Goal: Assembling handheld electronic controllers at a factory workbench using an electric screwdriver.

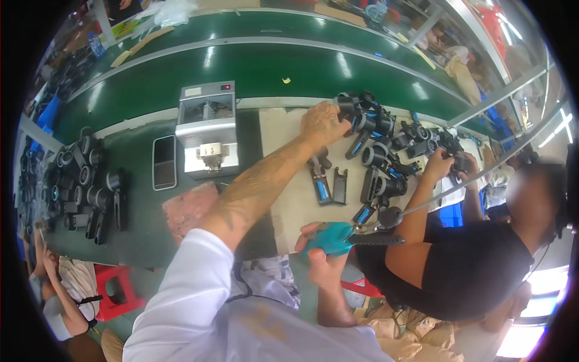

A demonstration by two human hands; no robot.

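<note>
Gripping a teal power tool (329, 239), the right hand (324, 265) holds it over the near edge of the worktop (140, 238), fingers and thumb wrapped around its body. The tool lies roughly level, its metal end toward the right; beside that end are a black coiled cord (379, 240) and a dark round weight (391, 217).

The left hand (322, 127) reaches toward the worktop's far edge, its fingers against a dark round part (346, 107) at the left side of a heap of black-and-blue devices (379, 154). Whether they are closed around that part, I cannot tell. The heap covers much of a beige sheet (283, 199), on which a grey bracket (340, 187) also lies, nearer the near edge.

Near the far edge, left of the sheet, stands a grey machine (208, 136), with a phone (164, 163) just beside it. A reddish slab (189, 210) lies closer to the near edge, under the left forearm. More black devices (81, 187) crowd the worktop's left end. At the right, a co-worker (476, 259) has both hands at dark parts.
</note>
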